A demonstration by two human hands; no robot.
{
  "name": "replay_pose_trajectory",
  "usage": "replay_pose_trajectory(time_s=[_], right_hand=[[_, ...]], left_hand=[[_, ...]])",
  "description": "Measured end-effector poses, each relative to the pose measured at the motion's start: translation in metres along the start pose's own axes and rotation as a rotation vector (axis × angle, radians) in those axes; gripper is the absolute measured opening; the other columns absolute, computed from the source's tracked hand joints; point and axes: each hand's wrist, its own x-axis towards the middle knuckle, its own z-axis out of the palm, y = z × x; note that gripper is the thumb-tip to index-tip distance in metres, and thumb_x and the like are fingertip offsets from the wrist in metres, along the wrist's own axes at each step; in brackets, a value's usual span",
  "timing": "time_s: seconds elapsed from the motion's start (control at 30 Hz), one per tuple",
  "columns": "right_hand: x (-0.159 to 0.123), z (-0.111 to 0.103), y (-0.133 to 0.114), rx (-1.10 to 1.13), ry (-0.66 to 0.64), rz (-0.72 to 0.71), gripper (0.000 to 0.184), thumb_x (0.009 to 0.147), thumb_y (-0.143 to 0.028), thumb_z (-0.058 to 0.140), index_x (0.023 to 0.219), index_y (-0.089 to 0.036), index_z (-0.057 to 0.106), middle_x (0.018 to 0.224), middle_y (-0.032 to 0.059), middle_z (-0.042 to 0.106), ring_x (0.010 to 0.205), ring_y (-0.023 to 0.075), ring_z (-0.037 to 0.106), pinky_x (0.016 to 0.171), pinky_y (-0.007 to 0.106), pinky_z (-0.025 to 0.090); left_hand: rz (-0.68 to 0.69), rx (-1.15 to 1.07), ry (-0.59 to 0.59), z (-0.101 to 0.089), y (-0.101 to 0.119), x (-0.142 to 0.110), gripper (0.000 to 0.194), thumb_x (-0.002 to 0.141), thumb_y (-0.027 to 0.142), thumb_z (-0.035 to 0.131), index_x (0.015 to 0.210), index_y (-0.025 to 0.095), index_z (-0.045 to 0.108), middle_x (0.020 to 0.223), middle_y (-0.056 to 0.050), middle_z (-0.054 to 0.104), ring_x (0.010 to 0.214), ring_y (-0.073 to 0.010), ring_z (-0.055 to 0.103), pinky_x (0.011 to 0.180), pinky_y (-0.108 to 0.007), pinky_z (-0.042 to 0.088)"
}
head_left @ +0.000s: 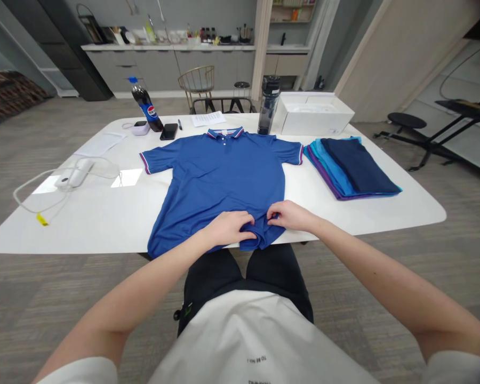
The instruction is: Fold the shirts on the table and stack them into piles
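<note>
A blue polo shirt [228, 176] lies spread front side up on the white table, collar away from me and both short sleeves out to the sides. Its hem reaches the table's near edge, and the right part of the hem is bunched into a curled fold. My left hand [232, 226] grips the cloth at the left of this fold, thumb below and fingers above. At the right of the fold, my right hand [288, 214] pinches the shirt near its lower right corner. Some fingertips are hidden in the cloth.
Folded shirts [354, 168] in several blues and purple lie stacked at the right. Along the back of the table [408, 208] stand a cola bottle [146, 106], a phone [168, 132], a dark tumbler [269, 106] and a white box [314, 114]. A corded white device [75, 173] lies left.
</note>
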Motion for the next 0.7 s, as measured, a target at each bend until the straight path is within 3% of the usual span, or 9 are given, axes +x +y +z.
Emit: replay_pose_trajectory(time_s=[0.07, 0.13, 0.33, 0.43, 0.53, 0.63, 0.7], right_hand=[[-0.005, 0.005, 0.002, -0.046, 0.014, -0.091, 0.026, 0.085, -0.032, 0.075, 0.108, -0.021, 0.076, 0.11, 0.0087, 0.072, 0.102, 0.0253, 0.064, 0.09, 0.035, 0.048], [-0.008, 0.012, 0.0, -0.117, 0.046, -0.13, 0.032, 0.088, -0.035, 0.072, 0.117, -0.022, 0.074, 0.119, 0.0107, 0.068, 0.108, 0.0277, 0.061, 0.094, 0.039, 0.047], [-0.015, 0.022, -0.019, -0.261, 0.027, -0.058, 0.02, 0.095, -0.024, 0.058, 0.103, -0.019, 0.076, 0.102, 0.0103, 0.073, 0.1, 0.0263, 0.062, 0.09, 0.037, 0.047], [-0.029, 0.006, -0.022, -0.283, -0.11, 0.072, 0.018, 0.091, -0.022, 0.06, 0.097, -0.021, 0.078, 0.095, 0.0073, 0.076, 0.09, 0.0236, 0.067, 0.082, 0.032, 0.049], [-0.049, -0.025, -0.018, -0.289, -0.296, 0.291, 0.015, 0.082, -0.022, 0.067, 0.089, -0.023, 0.08, 0.084, 0.0034, 0.076, 0.079, 0.021, 0.069, 0.071, 0.027, 0.047], [-0.065, -0.051, -0.015, -0.219, -0.453, 0.47, 0.015, 0.076, -0.023, 0.07, 0.087, -0.021, 0.08, 0.079, 0.0018, 0.076, 0.076, 0.0196, 0.07, 0.066, 0.025, 0.046], [-0.066, -0.057, -0.017, -0.184, -0.458, 0.505, 0.015, 0.079, -0.03, 0.071, 0.085, -0.02, 0.08, 0.075, 0.002, 0.075, 0.074, 0.0195, 0.069, 0.066, 0.025, 0.046]], left_hand=[[-0.041, -0.015, -0.008, -0.005, -0.006, -0.012, 0.029, 0.092, 0.049, 0.065, 0.112, 0.028, 0.064, 0.101, 0.0, 0.07, 0.091, -0.0181, 0.068, 0.074, -0.027, 0.049], [-0.075, 0.002, -0.013, -0.005, -0.01, -0.022, 0.024, 0.093, 0.045, 0.064, 0.108, 0.027, 0.065, 0.099, 0.0, 0.07, 0.088, -0.0177, 0.068, 0.075, -0.027, 0.05], [-0.043, 0.089, 0.073, 0.013, 0.011, -0.032, 0.026, 0.099, 0.026, 0.051, 0.12, 0.023, 0.065, 0.112, -0.006, 0.069, 0.106, -0.02, 0.066, 0.091, -0.03, 0.051], [-0.06, 0.105, 0.068, 0.017, 0.028, -0.03, 0.03, 0.098, 0.02, 0.046, 0.119, 0.023, 0.067, 0.109, -0.005, 0.07, 0.102, -0.0194, 0.067, 0.087, -0.029, 0.052], [-0.028, 0.034, 0.059, 0.015, 0.043, -0.026, 0.029, 0.098, 0.021, 0.046, 0.115, 0.024, 0.069, 0.11, -0.004, 0.072, 0.101, -0.0186, 0.068, 0.086, -0.028, 0.052], [0.115, -0.129, -0.04, 0.015, 0.053, -0.021, 0.026, 0.1, 0.035, 0.053, 0.116, 0.025, 0.071, 0.107, -0.002, 0.073, 0.094, -0.0163, 0.069, 0.083, -0.026, 0.052], [0.147, -0.201, -0.055, 0.015, 0.054, -0.017, 0.03, 0.101, 0.043, 0.053, 0.115, 0.026, 0.072, 0.103, -0.001, 0.073, 0.089, -0.015, 0.069, 0.081, -0.025, 0.052]])
